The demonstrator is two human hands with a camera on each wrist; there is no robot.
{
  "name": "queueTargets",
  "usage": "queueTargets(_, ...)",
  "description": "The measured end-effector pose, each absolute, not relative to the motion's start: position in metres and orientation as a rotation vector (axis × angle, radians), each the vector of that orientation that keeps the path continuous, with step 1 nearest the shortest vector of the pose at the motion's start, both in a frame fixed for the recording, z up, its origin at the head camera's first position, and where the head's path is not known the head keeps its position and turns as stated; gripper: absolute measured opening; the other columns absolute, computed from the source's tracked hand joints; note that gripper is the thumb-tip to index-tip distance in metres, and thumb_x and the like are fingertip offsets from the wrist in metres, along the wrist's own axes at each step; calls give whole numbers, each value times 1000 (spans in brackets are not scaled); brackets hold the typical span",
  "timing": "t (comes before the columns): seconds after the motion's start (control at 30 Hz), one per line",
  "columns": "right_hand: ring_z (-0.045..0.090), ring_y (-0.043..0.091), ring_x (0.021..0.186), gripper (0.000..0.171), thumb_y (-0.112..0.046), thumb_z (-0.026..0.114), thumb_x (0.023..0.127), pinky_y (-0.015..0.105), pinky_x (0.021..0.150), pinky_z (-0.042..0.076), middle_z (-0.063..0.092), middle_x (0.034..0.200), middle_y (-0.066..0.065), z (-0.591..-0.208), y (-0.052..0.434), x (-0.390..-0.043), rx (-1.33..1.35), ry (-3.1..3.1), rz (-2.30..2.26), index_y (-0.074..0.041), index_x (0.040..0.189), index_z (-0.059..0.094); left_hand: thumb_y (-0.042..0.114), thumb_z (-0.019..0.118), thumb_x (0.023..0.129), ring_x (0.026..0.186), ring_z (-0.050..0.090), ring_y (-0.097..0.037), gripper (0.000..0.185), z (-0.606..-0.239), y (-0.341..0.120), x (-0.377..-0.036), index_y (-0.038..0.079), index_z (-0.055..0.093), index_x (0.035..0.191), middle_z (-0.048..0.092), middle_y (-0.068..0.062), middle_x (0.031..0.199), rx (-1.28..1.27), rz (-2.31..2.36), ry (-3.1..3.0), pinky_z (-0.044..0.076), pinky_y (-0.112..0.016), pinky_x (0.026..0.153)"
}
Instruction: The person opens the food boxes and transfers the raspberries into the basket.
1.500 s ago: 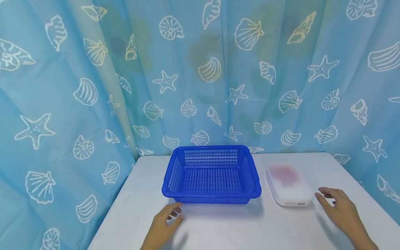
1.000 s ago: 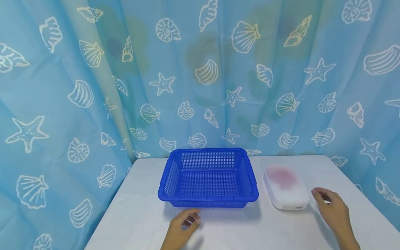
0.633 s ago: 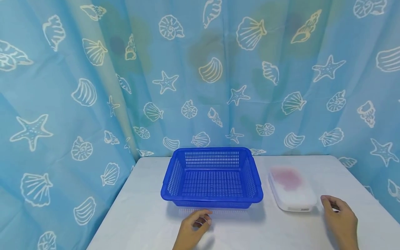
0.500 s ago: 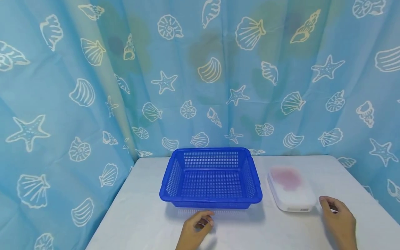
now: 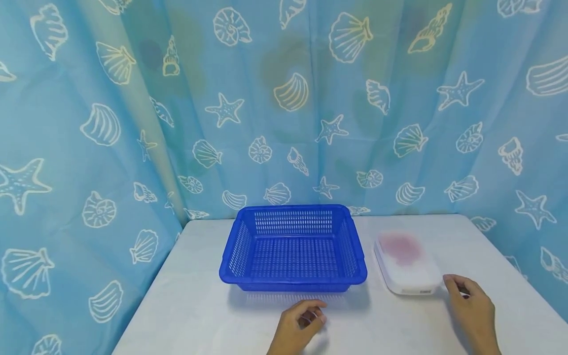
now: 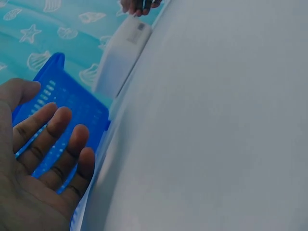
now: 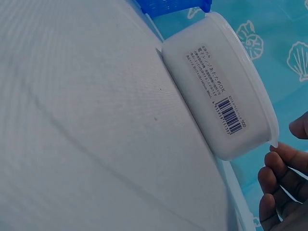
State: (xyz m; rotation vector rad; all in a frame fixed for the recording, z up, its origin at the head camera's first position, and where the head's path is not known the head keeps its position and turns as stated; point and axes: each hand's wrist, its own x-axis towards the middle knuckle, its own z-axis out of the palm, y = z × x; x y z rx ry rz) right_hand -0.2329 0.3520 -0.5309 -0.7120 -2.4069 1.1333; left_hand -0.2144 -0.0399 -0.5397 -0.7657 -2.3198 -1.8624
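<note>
A blue plastic basket with slotted walls stands on the white table, and nothing lies in it. Just in front of it is my left hand, fingers loosely bent and holding nothing; the left wrist view shows the bare palm and spread fingers beside the basket. To the basket's right sits a white plastic food container with a pinkish patch on top. My right hand is at its near right corner. In the right wrist view the right fingertips are right at the lid's tab, not curled round it.
A white cloth covers the table. Behind and to the left hangs a blue curtain with white shell and starfish prints. The container's side carries a printed label with a barcode.
My left hand has moved right along the front of the basket. My right hand has come closer to the container's corner. Basket and container stay in place; the head view shifts slightly.
</note>
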Motion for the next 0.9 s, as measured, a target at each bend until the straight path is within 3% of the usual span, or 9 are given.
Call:
queueTargets(0.3, 49, 46, 120, 59, -45, 46, 104, 61, 97, 38, 55, 128, 30, -527, 351, -232, -792, -2427, 1188, 7, 131, 56, 21, 70, 94, 83, 63, -5, 23, -537, -19, -212, 16, 71, 116, 65, 10, 95, -727, -1903, -2356, 54, -26, 71)
queueTargets(0.53, 53, 43, 113, 56, -44, 46, 104, 59, 91, 41, 62, 120, 27, -530, 350, -231, -809, -2441, 1170, 6, 127, 58, 13, 70, 93, 82, 63, -5, 23, -542, -1, -213, 14, 71, 115, 67, 8, 95, -774, -1916, -2293, 55, -26, 70)
queueTargets(0.9, 57, 39, 108, 56, -46, 47, 104, 53, 86, 43, 66, 113, 24, -534, 353, -233, -809, -2408, 1230, 4, 125, 60, 13, 71, 91, 79, 61, -2, 20, -546, 32, -220, 11, 72, 111, 66, 8, 93, -782, -1926, -2271, 54, -23, 69)
